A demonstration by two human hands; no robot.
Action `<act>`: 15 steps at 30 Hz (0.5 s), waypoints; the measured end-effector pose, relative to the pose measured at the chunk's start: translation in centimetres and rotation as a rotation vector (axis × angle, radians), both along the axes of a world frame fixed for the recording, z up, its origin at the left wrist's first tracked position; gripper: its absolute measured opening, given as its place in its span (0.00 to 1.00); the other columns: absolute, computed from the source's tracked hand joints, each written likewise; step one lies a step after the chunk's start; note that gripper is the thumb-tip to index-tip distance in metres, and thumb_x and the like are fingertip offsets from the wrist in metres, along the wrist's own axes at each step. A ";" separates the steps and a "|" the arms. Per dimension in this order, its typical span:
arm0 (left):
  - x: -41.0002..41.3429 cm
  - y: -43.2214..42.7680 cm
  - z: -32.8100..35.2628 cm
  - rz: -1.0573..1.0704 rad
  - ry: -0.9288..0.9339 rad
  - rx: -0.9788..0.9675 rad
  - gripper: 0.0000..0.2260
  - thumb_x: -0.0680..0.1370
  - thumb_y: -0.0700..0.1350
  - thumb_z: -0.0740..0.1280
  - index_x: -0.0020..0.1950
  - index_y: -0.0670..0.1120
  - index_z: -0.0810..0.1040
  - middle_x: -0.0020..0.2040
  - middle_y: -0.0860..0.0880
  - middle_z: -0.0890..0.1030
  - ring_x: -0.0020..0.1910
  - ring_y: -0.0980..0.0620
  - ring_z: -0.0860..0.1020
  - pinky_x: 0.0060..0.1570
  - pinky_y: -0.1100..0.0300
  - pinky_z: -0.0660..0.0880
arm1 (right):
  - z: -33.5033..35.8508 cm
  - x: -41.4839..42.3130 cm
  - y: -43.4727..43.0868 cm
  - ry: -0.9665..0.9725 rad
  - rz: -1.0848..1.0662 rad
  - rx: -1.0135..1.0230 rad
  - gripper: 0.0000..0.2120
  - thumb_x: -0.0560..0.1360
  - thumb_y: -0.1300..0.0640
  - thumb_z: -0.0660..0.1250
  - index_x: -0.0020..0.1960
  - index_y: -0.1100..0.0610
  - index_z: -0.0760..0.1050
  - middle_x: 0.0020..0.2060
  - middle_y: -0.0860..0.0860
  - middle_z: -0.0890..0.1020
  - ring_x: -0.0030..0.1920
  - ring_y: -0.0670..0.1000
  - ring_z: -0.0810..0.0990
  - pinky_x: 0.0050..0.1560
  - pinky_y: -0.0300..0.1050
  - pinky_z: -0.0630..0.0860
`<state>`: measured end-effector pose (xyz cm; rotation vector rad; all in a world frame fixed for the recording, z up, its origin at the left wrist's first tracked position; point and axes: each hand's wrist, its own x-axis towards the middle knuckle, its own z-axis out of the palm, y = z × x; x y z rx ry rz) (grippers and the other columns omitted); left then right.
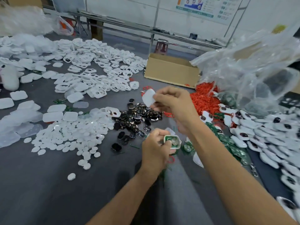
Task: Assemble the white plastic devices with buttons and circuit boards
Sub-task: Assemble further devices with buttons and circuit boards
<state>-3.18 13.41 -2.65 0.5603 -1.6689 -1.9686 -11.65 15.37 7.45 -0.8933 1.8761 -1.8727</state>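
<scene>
Assembly at a grey table (48, 184) strewn with loose parts. Left hand (154, 150), fingers curled, grips a white shell (179, 142) holding a green circuit board (168, 138); right hand (172, 101), at twelve o'clock from it, pinches a white cover (148, 98). Line up the edges squarely before pressing closed

Cardboard box (170, 70) sits next to a crinkly clear plastic bag (253, 62) (huge one), red stool (161, 46) behind.
</scene>
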 end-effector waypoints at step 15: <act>0.2 0.2 0.7 -0.069 0.024 0.143 0.09 0.76 0.28 0.64 0.48 0.41 0.78 0.45 0.42 0.83 0.39 0.50 0.84 0.38 0.62 0.80 | -5.1 0.1 10.7 -0.409 -0.119 -0.248 0.06 0.66 0.65 0.68 0.43 0.63 0.77 0.34 0.56 0.82 0.33 0.54 0.84 0.32 0.39 0.79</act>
